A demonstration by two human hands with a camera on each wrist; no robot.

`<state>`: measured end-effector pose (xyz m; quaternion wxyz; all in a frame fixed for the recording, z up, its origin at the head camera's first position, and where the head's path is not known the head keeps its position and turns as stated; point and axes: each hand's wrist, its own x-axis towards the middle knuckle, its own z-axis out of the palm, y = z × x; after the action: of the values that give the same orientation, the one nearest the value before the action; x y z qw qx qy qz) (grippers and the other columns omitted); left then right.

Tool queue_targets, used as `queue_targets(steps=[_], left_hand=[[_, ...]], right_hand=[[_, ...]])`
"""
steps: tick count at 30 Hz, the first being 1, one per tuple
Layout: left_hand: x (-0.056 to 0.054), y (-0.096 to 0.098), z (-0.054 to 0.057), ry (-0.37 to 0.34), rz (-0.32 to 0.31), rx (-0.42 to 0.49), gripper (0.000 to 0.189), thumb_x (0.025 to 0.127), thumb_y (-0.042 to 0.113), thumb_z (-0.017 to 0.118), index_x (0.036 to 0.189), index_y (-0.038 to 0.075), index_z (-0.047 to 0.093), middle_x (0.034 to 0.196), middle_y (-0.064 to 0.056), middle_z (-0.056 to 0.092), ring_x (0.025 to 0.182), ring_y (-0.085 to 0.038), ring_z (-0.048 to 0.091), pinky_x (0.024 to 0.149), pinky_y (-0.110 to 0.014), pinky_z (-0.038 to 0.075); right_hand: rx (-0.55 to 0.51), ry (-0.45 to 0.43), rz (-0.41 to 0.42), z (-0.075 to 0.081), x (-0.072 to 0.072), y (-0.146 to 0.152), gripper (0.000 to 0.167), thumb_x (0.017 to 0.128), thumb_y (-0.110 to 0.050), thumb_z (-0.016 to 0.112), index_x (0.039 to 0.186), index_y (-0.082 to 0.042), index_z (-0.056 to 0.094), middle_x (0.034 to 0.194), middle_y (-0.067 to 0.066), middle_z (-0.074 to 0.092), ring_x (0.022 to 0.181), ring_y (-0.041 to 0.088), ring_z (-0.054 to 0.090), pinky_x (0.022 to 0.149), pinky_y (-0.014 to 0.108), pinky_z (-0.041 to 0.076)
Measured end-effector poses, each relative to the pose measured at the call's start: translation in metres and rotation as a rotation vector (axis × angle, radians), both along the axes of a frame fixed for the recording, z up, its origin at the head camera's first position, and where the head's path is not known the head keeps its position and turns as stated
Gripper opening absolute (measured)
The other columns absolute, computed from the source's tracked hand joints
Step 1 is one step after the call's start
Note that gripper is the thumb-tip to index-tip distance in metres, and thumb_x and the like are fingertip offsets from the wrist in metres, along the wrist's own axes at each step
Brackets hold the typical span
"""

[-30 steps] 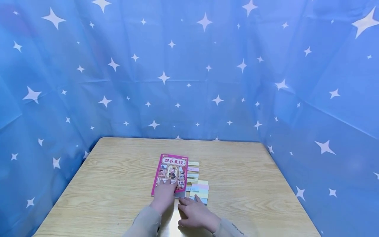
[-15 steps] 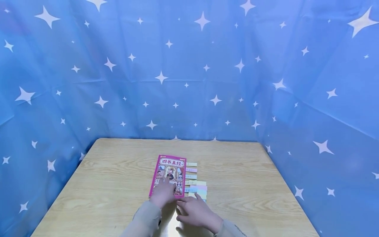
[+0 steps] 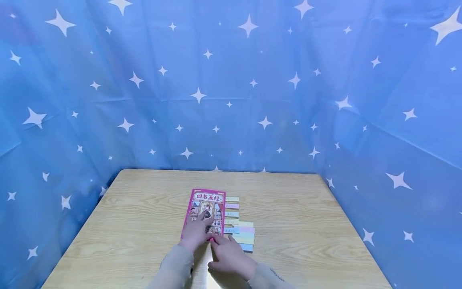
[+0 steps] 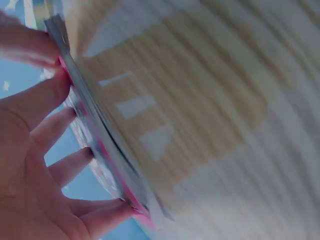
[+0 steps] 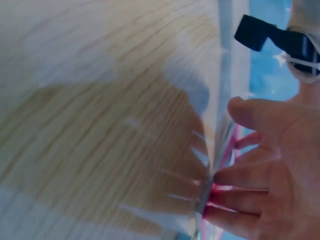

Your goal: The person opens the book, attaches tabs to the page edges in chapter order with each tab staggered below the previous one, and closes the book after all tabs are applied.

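A pink-bordered book [image 3: 207,196] with cartoon figures and Chinese characters on its cover lies flat on the table. Paper tabs [image 3: 232,214] in pastel colours stick out from its right side. My left hand [image 3: 195,233] rests on the lower part of the cover with its fingers spread; the left wrist view shows those fingers [image 4: 75,165] extended against the book. At the bottom edge, my right hand [image 3: 232,253] touches the lower right corner with extended fingertips. In the right wrist view its fingers [image 5: 240,176] meet the book's edge, thumb apart.
Right of the book lies a small stack of pastel sticky notes [image 3: 246,237], close to my right hand. The wooden table [image 3: 296,208] reaches back to a blue curtain [image 3: 231,80] with white stars. A black band [image 5: 295,47] circles the left wrist.
The right hand has moved left onto the book's lower edge. A grey strip seen below the cover one second ago no longer shows. The left hand stays on the cover.
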<state>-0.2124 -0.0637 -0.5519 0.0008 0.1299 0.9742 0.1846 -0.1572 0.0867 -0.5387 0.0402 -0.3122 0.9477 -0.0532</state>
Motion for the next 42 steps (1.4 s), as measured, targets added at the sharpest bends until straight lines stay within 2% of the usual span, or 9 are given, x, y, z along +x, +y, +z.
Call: queue_targets(steps=[3, 9, 14, 18, 22, 27, 32, 35, 42], left_hand=[[-0.001, -0.006, 0.001, -0.036, 0.02, 0.001, 0.059, 0.08, 0.037, 0.076, 0.133, 0.016, 0.061, 0.147, -0.02, 0.041, 0.131, -0.057, 0.031, 0.109, -0.066, 0.019], [-0.007, -0.019, 0.003, -0.144, 0.103, 0.045, 0.066, 0.08, 0.04, 0.075, 0.139, 0.016, 0.055, 0.152, -0.026, 0.028, 0.134, -0.061, 0.016, 0.104, -0.07, 0.025], [-0.012, -0.029, 0.004, -0.186, 0.109, 0.048, 0.068, 0.082, 0.042, 0.073, 0.141, 0.017, 0.052, 0.154, -0.025, 0.025, 0.136, -0.059, 0.012, 0.102, -0.072, 0.025], [-0.013, -0.035, 0.008, -0.215, 0.111, 0.051, 0.067, 0.082, 0.039, 0.073, 0.142, 0.018, 0.051, 0.154, -0.025, 0.023, 0.137, -0.059, 0.008, 0.102, -0.073, 0.02], [-0.011, -0.036, 0.011, -0.261, 0.114, 0.069, 0.066, 0.084, 0.037, 0.072, 0.144, 0.018, 0.049, 0.156, -0.024, 0.02, 0.138, -0.058, 0.003, 0.103, -0.075, 0.015], [-0.007, -0.033, 0.008, -0.311, 0.117, 0.104, 0.066, 0.087, 0.037, 0.068, 0.146, 0.02, 0.045, 0.158, -0.021, 0.014, 0.139, -0.055, -0.002, 0.104, -0.074, 0.011], [-0.012, -0.031, -0.001, -0.351, 0.092, 0.102, 0.068, 0.093, 0.047, 0.056, 0.152, 0.021, 0.033, 0.16, -0.019, 0.006, 0.141, -0.049, -0.008, 0.11, -0.065, -0.005], [-0.016, -0.033, -0.009, -0.343, 0.076, 0.099, 0.07, 0.094, 0.052, 0.05, 0.153, 0.02, 0.029, 0.16, -0.02, 0.004, 0.142, -0.046, -0.01, 0.11, -0.063, -0.011], [-0.025, -0.035, -0.033, -0.334, 0.079, 0.085, 0.073, 0.093, 0.056, 0.051, 0.153, 0.021, 0.03, 0.16, -0.019, 0.005, 0.143, -0.046, -0.009, 0.11, -0.065, -0.009]], right_hand=[[0.007, -0.007, 0.019, -0.003, -0.003, -0.005, 0.072, 0.08, -0.05, 0.069, 0.131, -0.001, 0.059, 0.141, 0.013, 0.051, 0.13, 0.025, 0.048, 0.104, 0.051, 0.04], [0.009, 0.008, 0.049, -0.004, -0.011, -0.015, 0.066, 0.083, -0.048, 0.068, 0.13, -0.001, 0.06, 0.14, 0.014, 0.052, 0.131, 0.025, 0.047, 0.106, 0.041, 0.04], [-0.007, 0.002, 0.054, -0.002, -0.014, -0.022, 0.065, 0.084, -0.046, 0.068, 0.13, -0.001, 0.059, 0.14, 0.015, 0.052, 0.131, 0.025, 0.046, 0.107, 0.036, 0.039], [-0.031, -0.032, 0.044, 0.0, -0.014, -0.028, 0.07, 0.083, -0.047, 0.069, 0.132, 0.001, 0.057, 0.141, 0.016, 0.05, 0.132, 0.027, 0.045, 0.107, 0.032, 0.038], [-0.064, -0.077, 0.007, -0.002, -0.014, -0.03, 0.074, 0.082, -0.046, 0.071, 0.136, 0.001, 0.053, 0.144, 0.013, 0.047, 0.133, 0.025, 0.044, 0.108, 0.03, 0.037], [-0.071, -0.082, -0.016, -0.009, -0.015, -0.027, 0.072, 0.083, -0.044, 0.071, 0.137, 0.0, 0.052, 0.144, 0.013, 0.048, 0.132, 0.024, 0.046, 0.107, 0.03, 0.038], [-0.06, -0.058, -0.006, -0.011, -0.016, -0.024, 0.071, 0.084, -0.045, 0.069, 0.136, 0.0, 0.052, 0.142, 0.013, 0.049, 0.131, 0.023, 0.047, 0.106, 0.029, 0.039], [-0.056, -0.06, -0.005, -0.011, -0.016, -0.023, 0.071, 0.085, -0.045, 0.069, 0.138, -0.001, 0.051, 0.143, 0.012, 0.049, 0.131, 0.023, 0.046, 0.107, 0.03, 0.038], [-0.067, -0.073, -0.007, -0.012, -0.016, -0.021, 0.069, 0.084, -0.047, 0.069, 0.136, -0.004, 0.054, 0.14, 0.01, 0.053, 0.127, 0.021, 0.05, 0.105, 0.029, 0.04]])
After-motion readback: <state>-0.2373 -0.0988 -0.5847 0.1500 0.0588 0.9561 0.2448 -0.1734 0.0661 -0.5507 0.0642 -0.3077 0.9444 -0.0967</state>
